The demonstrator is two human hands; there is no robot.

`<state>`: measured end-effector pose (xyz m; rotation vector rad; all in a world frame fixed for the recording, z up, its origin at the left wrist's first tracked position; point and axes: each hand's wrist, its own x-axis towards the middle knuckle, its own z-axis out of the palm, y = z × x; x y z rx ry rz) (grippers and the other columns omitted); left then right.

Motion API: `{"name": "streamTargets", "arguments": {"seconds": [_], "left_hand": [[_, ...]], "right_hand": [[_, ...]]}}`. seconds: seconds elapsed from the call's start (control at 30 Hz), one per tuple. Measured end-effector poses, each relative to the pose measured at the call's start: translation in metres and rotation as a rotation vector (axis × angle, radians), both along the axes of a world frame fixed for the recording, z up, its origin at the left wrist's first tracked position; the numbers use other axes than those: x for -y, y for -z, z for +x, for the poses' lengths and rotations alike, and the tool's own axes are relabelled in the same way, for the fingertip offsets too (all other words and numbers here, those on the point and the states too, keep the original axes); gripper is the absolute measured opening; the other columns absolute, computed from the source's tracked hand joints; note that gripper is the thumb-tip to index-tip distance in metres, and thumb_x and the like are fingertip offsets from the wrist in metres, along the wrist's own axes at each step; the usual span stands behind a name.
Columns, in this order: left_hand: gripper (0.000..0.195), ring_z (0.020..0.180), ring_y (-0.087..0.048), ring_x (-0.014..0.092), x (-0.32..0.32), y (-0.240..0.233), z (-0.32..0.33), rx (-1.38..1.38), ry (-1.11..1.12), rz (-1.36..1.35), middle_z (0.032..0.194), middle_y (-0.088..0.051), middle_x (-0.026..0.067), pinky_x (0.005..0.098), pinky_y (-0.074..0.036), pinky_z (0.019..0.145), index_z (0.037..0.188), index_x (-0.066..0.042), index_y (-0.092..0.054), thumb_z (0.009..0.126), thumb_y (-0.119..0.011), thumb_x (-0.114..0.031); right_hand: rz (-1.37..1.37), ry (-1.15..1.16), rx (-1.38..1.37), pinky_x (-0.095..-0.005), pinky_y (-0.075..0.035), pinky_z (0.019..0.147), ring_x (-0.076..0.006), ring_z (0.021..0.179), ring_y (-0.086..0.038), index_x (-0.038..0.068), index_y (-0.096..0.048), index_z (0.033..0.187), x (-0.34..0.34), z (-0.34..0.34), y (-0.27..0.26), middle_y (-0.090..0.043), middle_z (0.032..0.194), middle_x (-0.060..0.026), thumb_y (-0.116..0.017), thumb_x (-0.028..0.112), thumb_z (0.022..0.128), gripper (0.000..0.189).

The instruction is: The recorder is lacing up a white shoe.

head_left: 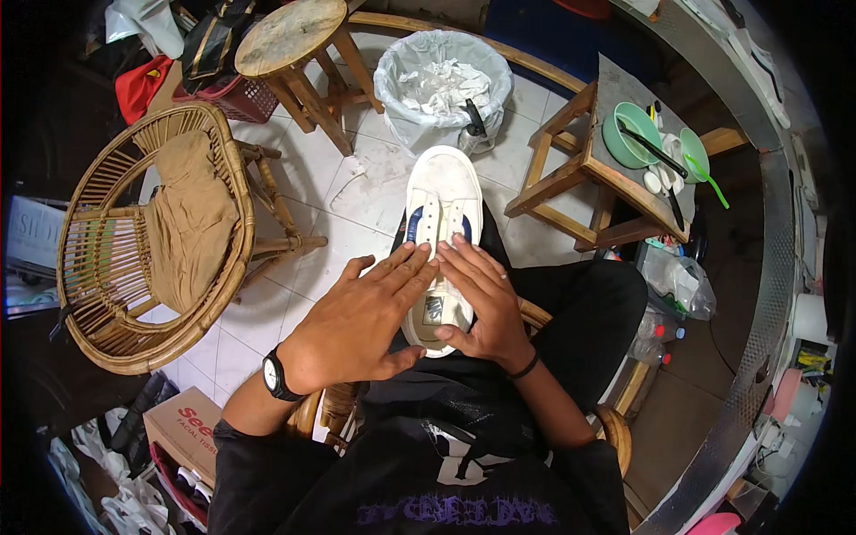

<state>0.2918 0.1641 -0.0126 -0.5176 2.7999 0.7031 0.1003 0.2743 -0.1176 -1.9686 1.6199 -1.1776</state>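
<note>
A white low-top Vans shoe point(443, 174) with blue side patches rests on my lap, its toe pointing away from me. No laces show in its eyelets. My left hand point(374, 307) lies palm down over the shoe's left side, fingertips at the tongue and eyelet flaps, fingers extended and holding nothing. From the right, my right hand point(485, 294) touches the other flap with its fingertips, its thumb beside the heel opening. Both hands partly hide the middle of the shoe. A printed insole point(433, 311) shows inside.
A lined waste bin point(441, 87) with crumpled white scraps stands ahead, a spray bottle point(473, 127) at its near edge. A wooden stool point(294, 40) and rattan chair point(234, 267) are left. On the right, a small wooden table point(622, 177) bears green bowls point(628, 137) and brushes or spoons.
</note>
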Motion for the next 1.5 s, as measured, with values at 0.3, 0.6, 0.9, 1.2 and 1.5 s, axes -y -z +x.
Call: {"name": "streamTargets", "arguments": {"seconds": [0.3, 0.6, 0.9, 1.2, 1.5], "left_hand": [[0.083, 0.146, -0.037, 0.034, 0.004, 0.002, -0.001, 0.026, -0.057, 0.025, 0.158, -0.037, 0.0195, 0.0538, -0.034, 0.112, 0.149, -0.003, -0.041, 0.080, -0.074, -0.033], [0.065, 0.141, -0.044, 0.036, 0.008, 0.000, -0.004, -0.014, -0.073, 0.028, 0.150, -0.046, 0.0229, 0.0493, -0.040, 0.109, 0.135, 0.000, -0.050, 0.081, -0.074, -0.025], [0.062, 0.120, -0.056, 0.041, 0.024, 0.011, -0.007, -0.174, -0.143, 0.076, 0.130, -0.060, 0.0223, 0.0467, -0.045, 0.100, 0.125, 0.003, -0.054, 0.085, -0.075, -0.039], [0.055, 0.112, -0.058, 0.036, 0.027, 0.005, -0.023, -0.313, -0.141, 0.015, 0.122, -0.062, 0.0158, 0.0422, -0.043, 0.095, 0.110, -0.002, -0.058, 0.082, -0.078, -0.046], [0.075, 0.130, -0.048, 0.038, 0.031, 0.012, -0.021, -0.315, -0.154, -0.042, 0.142, -0.050, 0.0188, 0.0463, -0.038, 0.106, 0.128, -0.001, -0.057, 0.081, -0.076, -0.057]], "right_hand": [[-0.098, -0.013, -0.020, -0.0464, -0.041, 0.111, -0.0248, 0.121, -0.063, 0.002, -0.074, 0.111, -0.011, 0.002, 0.010, -0.071, 0.119, -0.0117, -0.072, 0.042, 0.086, 0.047], [-0.286, 0.108, 0.046, -0.0392, -0.047, 0.093, -0.0201, 0.088, -0.069, 0.008, -0.072, 0.074, -0.015, -0.012, 0.013, -0.076, 0.091, -0.0032, -0.058, 0.038, 0.095, 0.039], [-0.289, 0.614, 0.060, -0.0438, -0.042, 0.103, -0.0330, 0.118, -0.057, 0.001, -0.065, 0.111, -0.024, -0.068, 0.020, -0.063, 0.123, -0.0176, -0.060, 0.018, 0.094, 0.024], [0.122, 1.104, -0.520, -0.0501, -0.026, 0.119, -0.0384, 0.141, -0.041, -0.001, -0.052, 0.141, -0.122, -0.183, 0.058, -0.050, 0.148, -0.0213, -0.050, 0.022, 0.103, 0.044], [0.373, 1.084, -0.300, -0.0484, -0.024, 0.120, -0.0399, 0.145, -0.035, -0.003, -0.047, 0.145, -0.142, -0.188, 0.073, -0.042, 0.155, -0.0220, -0.041, 0.028, 0.108, 0.048]]}}
